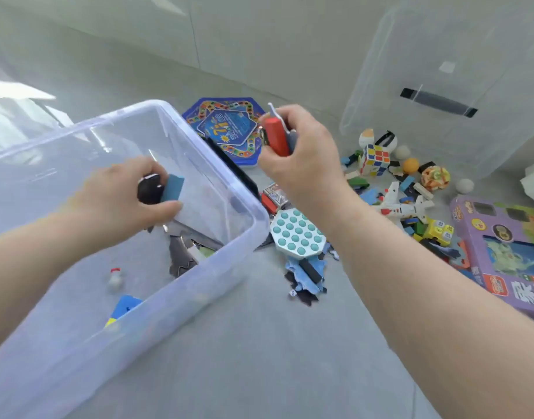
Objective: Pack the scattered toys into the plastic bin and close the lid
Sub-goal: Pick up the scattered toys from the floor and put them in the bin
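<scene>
The clear plastic bin (244, 234) stands on the floor at the left, with a few small toys lying inside. My left hand (123, 198) is over the bin's opening and holds a blue block (172, 188) together with a black piece (149, 189). My right hand (302, 152) is raised just right of the bin and grips a red block (276, 137) with some white and grey pieces. Scattered toys lie on the floor to the right: a teal pop-it board (296, 235), a cube puzzle (374, 160), a toy plane (402, 205). The clear lid (441, 86) leans against the wall.
A blue board game (226, 131) lies behind the bin. A purple toy box (501, 252) sits at the right edge. Balls, loose blocks and blue and black foam pieces (305, 276) litter the floor between them. Bare grey floor lies in front.
</scene>
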Demonstrator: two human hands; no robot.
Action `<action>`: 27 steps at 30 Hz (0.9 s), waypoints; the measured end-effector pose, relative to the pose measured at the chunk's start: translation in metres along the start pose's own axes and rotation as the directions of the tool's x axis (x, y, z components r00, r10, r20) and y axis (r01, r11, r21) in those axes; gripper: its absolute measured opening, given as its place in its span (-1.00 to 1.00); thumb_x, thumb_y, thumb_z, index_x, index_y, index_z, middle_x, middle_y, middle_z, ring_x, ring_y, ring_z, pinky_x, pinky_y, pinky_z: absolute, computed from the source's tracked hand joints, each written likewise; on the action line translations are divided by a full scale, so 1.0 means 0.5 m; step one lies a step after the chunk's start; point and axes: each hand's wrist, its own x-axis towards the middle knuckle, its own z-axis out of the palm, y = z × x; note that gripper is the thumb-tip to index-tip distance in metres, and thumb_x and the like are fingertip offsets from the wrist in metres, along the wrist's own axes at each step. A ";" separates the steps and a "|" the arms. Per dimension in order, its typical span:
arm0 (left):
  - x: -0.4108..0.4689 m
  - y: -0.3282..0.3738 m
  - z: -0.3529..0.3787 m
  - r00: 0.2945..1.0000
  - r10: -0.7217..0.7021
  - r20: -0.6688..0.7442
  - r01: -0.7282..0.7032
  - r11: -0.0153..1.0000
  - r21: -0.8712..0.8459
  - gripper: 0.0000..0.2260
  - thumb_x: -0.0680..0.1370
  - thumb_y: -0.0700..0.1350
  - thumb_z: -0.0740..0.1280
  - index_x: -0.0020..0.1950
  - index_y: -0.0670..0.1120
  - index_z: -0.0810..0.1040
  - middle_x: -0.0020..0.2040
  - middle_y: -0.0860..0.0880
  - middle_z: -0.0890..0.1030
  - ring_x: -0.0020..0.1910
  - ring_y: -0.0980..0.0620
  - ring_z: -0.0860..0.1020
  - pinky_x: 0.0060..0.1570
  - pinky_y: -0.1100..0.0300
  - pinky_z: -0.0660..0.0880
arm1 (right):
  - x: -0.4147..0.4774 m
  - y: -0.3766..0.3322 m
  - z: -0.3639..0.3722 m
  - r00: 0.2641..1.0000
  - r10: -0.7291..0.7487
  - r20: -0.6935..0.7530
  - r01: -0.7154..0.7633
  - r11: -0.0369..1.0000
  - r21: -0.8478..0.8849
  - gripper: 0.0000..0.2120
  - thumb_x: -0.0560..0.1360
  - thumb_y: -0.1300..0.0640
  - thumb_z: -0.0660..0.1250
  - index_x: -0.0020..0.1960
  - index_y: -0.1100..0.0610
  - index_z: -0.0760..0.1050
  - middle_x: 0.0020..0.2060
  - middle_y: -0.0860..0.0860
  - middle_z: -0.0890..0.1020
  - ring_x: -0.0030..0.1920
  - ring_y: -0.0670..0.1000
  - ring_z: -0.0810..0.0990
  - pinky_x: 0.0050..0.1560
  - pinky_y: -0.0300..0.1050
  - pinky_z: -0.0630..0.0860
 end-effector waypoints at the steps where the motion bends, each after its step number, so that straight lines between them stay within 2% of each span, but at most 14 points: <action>1: 0.013 -0.036 0.005 0.997 -0.060 0.039 0.058 0.996 0.067 -0.77 0.39 -0.12 0.44 -0.26 0.05 0.38 -0.35 0.05 0.51 -0.38 0.02 0.48 -0.31 0.18 0.38 | 0.020 -0.021 0.035 0.999 0.015 0.041 -0.016 1.000 0.021 -0.82 0.41 0.31 0.27 -0.07 0.07 0.40 -0.41 -0.17 0.36 -0.35 -0.08 0.36 -0.26 -0.23 0.31; 3: 0.023 -0.105 0.038 0.979 -0.157 0.130 0.130 0.971 0.200 -0.78 0.40 -0.12 0.42 -0.24 0.01 0.36 -0.29 -0.03 0.52 -0.33 -0.06 0.47 -0.37 0.20 0.32 | 0.047 -0.047 0.104 0.976 0.117 0.186 -0.118 0.993 -0.005 -0.84 0.43 0.28 0.25 -0.05 0.08 0.35 -0.32 -0.08 0.41 -0.20 0.02 0.38 -0.15 -0.15 0.34; 4: 0.022 -0.137 0.061 0.965 -0.191 0.180 0.148 0.962 0.229 -0.78 0.40 -0.12 0.40 -0.26 0.00 0.35 -0.28 -0.03 0.51 -0.34 -0.05 0.47 -0.41 0.23 0.30 | 0.054 -0.052 0.132 0.958 0.160 0.237 -0.140 0.985 -0.100 -0.85 0.45 0.25 0.25 -0.04 0.09 0.32 -0.22 -0.03 0.44 -0.14 0.05 0.37 -0.13 -0.12 0.33; 7: 0.010 -0.213 0.121 0.942 -0.237 0.240 0.178 0.953 0.243 -0.81 0.41 -0.12 0.37 -0.24 -0.04 0.35 -0.23 -0.05 0.49 -0.31 -0.05 0.44 -0.44 0.26 0.27 | 0.050 -0.058 0.185 0.921 0.140 0.364 0.014 0.921 -0.388 -0.86 0.49 0.21 0.22 -0.08 0.09 0.24 -0.03 0.08 0.53 -0.13 0.09 0.33 -0.19 -0.11 0.26; 10: -0.007 -0.269 0.151 0.918 -0.308 0.249 0.241 0.934 0.264 -0.82 0.44 -0.11 0.35 -0.14 -0.06 0.34 -0.13 -0.07 0.50 -0.19 -0.04 0.41 -0.26 0.21 0.29 | 0.025 -0.040 0.220 0.795 0.196 0.574 0.149 0.854 -0.498 -0.82 0.52 0.22 0.18 -0.22 0.10 0.23 -0.24 0.01 0.44 -0.12 0.08 0.32 -0.40 -0.16 0.19; 12: -0.018 -0.298 0.164 0.900 -0.333 0.282 0.254 0.925 0.282 -0.85 0.45 -0.11 0.34 -0.09 -0.04 0.37 -0.02 -0.11 0.57 -0.14 -0.02 0.42 -0.19 0.22 0.30 | 0.014 -0.015 0.231 0.695 0.331 0.638 0.126 0.818 -0.562 -0.69 0.53 0.23 0.16 -0.33 0.11 0.14 -0.35 -0.02 0.30 -0.12 0.07 0.33 -0.44 -0.23 0.17; 15: -0.023 -0.315 0.177 0.859 -0.356 0.367 0.251 0.919 0.305 -0.75 0.50 -0.13 0.29 0.17 -0.10 0.44 0.15 -0.13 0.56 0.02 -0.07 0.49 -0.06 0.19 0.38 | 0.032 0.001 0.228 0.562 0.502 0.658 0.028 0.783 -0.621 -0.68 0.53 0.20 0.20 -0.35 0.14 0.18 -0.39 0.01 0.33 -0.25 0.11 0.43 -0.14 -0.14 0.47; 17: -0.024 -0.311 0.183 0.824 -0.389 0.412 0.307 0.917 0.254 -0.64 0.53 -0.13 0.26 0.33 -0.10 0.36 0.22 -0.12 0.52 0.15 -0.08 0.49 0.04 0.21 0.38 | 0.039 0.000 0.227 0.510 0.545 0.666 0.074 0.743 -0.665 -0.68 0.52 0.18 0.23 -0.36 0.14 0.21 -0.39 0.01 0.33 -0.31 0.07 0.42 -0.07 -0.13 0.46; 19: -0.025 -0.299 0.178 0.815 -0.403 0.416 0.385 0.914 0.130 -0.61 0.55 -0.12 0.25 0.37 -0.09 0.33 0.28 -0.12 0.48 0.22 -0.07 0.47 0.13 0.19 0.37 | 0.040 -0.012 0.227 0.506 0.541 0.672 0.157 0.708 -0.688 -0.75 0.55 0.21 0.14 -0.30 0.16 0.31 -0.34 0.05 0.37 -0.20 0.12 0.39 -0.12 -0.14 0.42; 21: -0.026 -0.281 0.166 0.826 -0.377 0.419 0.398 0.916 0.039 -0.64 0.55 -0.12 0.24 0.35 -0.09 0.38 0.31 -0.10 0.47 0.26 -0.05 0.45 0.20 0.16 0.35 | 0.044 -0.014 0.222 0.526 0.517 0.675 0.138 0.732 -0.667 -0.80 0.57 0.27 0.07 0.04 0.26 0.47 -0.10 0.17 0.51 -0.05 0.13 0.38 -0.22 -0.16 0.37; 22: -0.025 -0.270 0.159 0.836 -0.354 0.419 0.388 0.922 0.005 -0.68 0.56 -0.13 0.24 0.32 -0.09 0.42 0.30 -0.08 0.48 0.26 -0.04 0.45 0.21 0.16 0.34 | 0.046 -0.013 0.218 0.548 0.503 0.668 0.064 0.772 -0.633 -0.73 0.57 0.29 0.07 0.20 0.30 0.43 0.09 0.22 0.52 0.03 0.16 0.43 -0.12 -0.14 0.40; 24: -0.020 -0.228 0.130 0.868 -0.297 0.398 0.347 0.936 -0.058 -0.77 0.56 -0.12 0.23 0.19 -0.06 0.53 0.18 -0.02 0.57 0.13 0.02 0.51 0.15 0.20 0.34 | 0.044 -0.013 0.203 0.611 0.454 0.648 -0.138 0.868 -0.478 -0.65 0.56 0.34 0.04 0.31 0.31 0.36 0.27 0.21 0.47 0.24 0.18 0.45 0.20 -0.09 0.41; 25: -0.018 -0.202 0.113 0.886 -0.261 0.382 0.324 0.940 -0.110 -0.83 0.56 -0.12 0.23 0.09 -0.03 0.57 0.05 0.03 0.61 0.00 0.08 0.53 0.06 0.24 0.37 | 0.037 -0.015 0.188 0.632 0.424 0.648 -0.235 0.902 -0.361 -0.63 0.55 0.38 0.01 0.31 0.29 0.36 0.27 0.18 0.48 0.27 0.16 0.46 0.27 -0.09 0.40; 27: -0.016 -0.144 0.083 0.919 -0.163 0.359 0.270 0.924 -0.272 -0.84 0.55 -0.10 0.25 -0.14 -0.02 0.61 -0.21 0.08 0.65 -0.24 0.19 0.56 -0.16 0.31 0.47 | 0.010 -0.017 0.140 0.673 0.336 0.659 -0.346 0.930 -0.120 -0.57 0.52 0.45 -0.04 0.29 0.26 0.39 0.19 0.13 0.56 0.19 0.10 0.54 0.19 -0.14 0.46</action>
